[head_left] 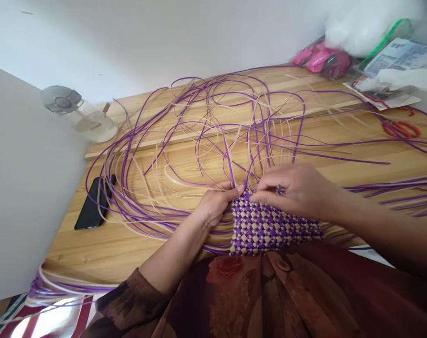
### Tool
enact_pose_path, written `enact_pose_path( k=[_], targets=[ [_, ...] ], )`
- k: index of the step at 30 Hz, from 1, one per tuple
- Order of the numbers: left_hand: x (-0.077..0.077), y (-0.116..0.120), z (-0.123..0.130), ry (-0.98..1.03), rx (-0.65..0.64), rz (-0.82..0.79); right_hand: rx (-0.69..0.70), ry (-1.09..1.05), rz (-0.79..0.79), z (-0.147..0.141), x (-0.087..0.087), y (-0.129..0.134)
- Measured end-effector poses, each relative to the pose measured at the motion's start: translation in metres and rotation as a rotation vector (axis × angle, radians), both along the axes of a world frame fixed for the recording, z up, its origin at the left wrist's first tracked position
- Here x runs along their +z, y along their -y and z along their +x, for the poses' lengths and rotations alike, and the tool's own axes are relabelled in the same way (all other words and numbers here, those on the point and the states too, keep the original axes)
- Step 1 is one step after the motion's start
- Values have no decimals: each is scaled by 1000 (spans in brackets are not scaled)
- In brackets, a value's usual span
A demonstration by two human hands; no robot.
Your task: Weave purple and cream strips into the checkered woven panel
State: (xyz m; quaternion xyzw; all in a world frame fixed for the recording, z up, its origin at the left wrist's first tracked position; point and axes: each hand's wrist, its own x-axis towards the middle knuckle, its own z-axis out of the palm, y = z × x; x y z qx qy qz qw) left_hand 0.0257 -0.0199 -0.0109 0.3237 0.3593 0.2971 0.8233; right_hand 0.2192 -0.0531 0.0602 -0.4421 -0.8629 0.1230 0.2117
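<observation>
A purple and beige woven panel (270, 227) lies at the table's near edge, against my clothing. Long loose purple and beige strands fan out from its edges. My left hand (218, 199) pinches the panel's upper left corner between thumb and fingers, where a purple strand (228, 157) rises. Over the panel's top edge, my right hand (291, 190) has thumb and forefinger pressed together close to the left thumb. Whatever sits between those right fingertips is too small to make out. Part of the top edge is hidden behind the right hand.
Loops of strands cover much of the wooden table (185, 162). A black phone (92, 204) lies at left under some strands, with a clear bottle (94, 124) behind it. Red-handled scissors (401, 129), a pink bundle (321, 58) and plastic packets (385, 89) are at the right back.
</observation>
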Motion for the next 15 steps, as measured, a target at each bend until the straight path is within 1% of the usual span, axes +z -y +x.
enact_pose_path(
  k=[2, 5, 6, 8, 10, 13, 14, 15],
  targets=[
    [1, 0, 0, 11, -19, -28, -23, -31, 52, 2, -17, 17],
    [-1, 1, 0, 27, -23, -32, -65, -114, 195, -7, -40, 26],
    [-2, 1, 0, 29, -17, -30, -65, -138, 226, -10, -44, 25],
    [-4, 2, 0, 24, -1, -24, -53, -177, 255, -16, -46, 24],
    [-5, 2, -1, 7, 13, -24, -68, -222, 194, -18, -41, 26],
    [-6, 1, -2, -3, 8, -29, -89, -284, -58, -14, -28, 35],
    [-6, 0, -2, -2, 3, -32, -87, -296, -130, -12, -25, 38],
    [-6, 0, -2, -3, 3, -35, -81, -311, -170, -11, -24, 41]
  ],
)
